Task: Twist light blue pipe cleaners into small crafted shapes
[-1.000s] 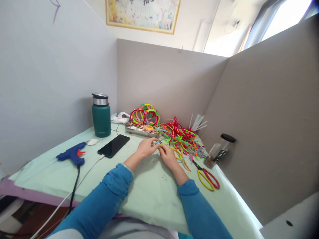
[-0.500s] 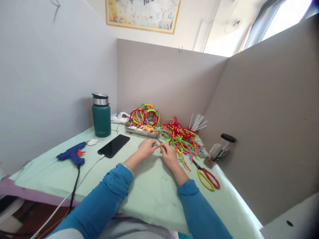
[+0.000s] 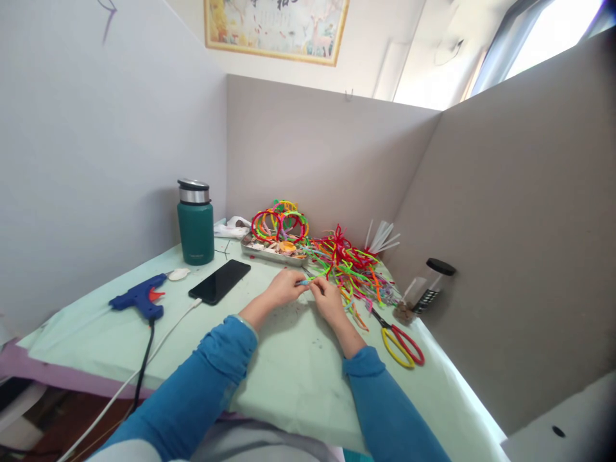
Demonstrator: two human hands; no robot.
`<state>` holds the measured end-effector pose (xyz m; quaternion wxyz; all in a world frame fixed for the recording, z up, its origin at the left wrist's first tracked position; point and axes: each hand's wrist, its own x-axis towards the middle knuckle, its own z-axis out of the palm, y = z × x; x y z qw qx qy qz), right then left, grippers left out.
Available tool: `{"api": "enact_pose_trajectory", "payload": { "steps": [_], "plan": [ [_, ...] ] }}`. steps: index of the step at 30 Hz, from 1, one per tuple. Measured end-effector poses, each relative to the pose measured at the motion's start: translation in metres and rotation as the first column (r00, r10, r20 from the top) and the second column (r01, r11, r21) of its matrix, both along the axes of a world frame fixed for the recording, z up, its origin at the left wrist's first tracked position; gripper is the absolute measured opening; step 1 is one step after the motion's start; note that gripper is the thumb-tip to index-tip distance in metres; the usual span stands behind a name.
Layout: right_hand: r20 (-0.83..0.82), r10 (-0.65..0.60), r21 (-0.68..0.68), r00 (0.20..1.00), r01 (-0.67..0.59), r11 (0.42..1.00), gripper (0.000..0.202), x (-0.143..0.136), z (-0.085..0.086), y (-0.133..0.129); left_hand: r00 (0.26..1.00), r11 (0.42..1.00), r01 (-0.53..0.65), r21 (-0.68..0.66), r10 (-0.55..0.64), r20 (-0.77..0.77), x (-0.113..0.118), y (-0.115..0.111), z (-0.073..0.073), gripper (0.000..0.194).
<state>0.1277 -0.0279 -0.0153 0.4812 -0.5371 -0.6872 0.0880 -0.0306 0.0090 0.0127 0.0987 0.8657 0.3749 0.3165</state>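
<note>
My left hand (image 3: 285,287) is closed in a pinch on a small light-blue piece (image 3: 304,282), which looks like a pipe cleaner. Close beside it, my right hand (image 3: 326,298) is pinched at the other end of that piece, fingertips almost touching the left ones. Most of the piece is hidden by my fingers. Just behind my hands lies a tangled heap of coloured pipe cleaners (image 3: 344,256). Pipe-cleaner rings (image 3: 280,224) rest on a metal tray (image 3: 274,258) of small bits.
Red-and-yellow-handled scissors (image 3: 403,346) lie to the right, near a clear jar (image 3: 428,292) with a black lid. White sticks (image 3: 384,237) stand at the back. On the left are a green bottle (image 3: 196,232), a phone (image 3: 220,282) on a white cable, and a blue glue gun (image 3: 140,296).
My fingertips have shifted slightly around the light-blue piece, and the two hands are a little closer together. Everything else on the table is unchanged.
</note>
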Motion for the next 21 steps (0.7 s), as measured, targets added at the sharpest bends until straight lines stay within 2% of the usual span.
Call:
{"api": "enact_pose_trajectory", "payload": {
  "steps": [7,11,14,21],
  "plan": [
    [0.13,-0.1,0.268,0.987,0.062,0.961,0.014,-0.0016,0.0014,-0.0032,0.999,0.998,-0.028,-0.063,0.031,0.037,0.0,0.0015,0.0012,0.029],
    [0.244,-0.177,0.327,0.953,0.091,0.941,0.013,-0.0036,0.0022,-0.004,0.997,0.994,-0.055,-0.098,0.061,0.054,0.0001,-0.0006,0.003,0.027],
    [0.27,-0.217,0.351,0.938,0.114,0.93,0.014,-0.0049,0.002,-0.004,0.993,0.99,-0.067,-0.124,0.079,0.093,0.0001,-0.0003,0.0033,0.026],
    [0.269,-0.026,0.277,0.963,-0.051,0.96,0.017,-0.0069,-0.0027,-0.0019,0.977,0.983,-0.111,-0.145,0.135,0.165,-0.0001,0.0075,-0.0004,0.027]
  ]
}}
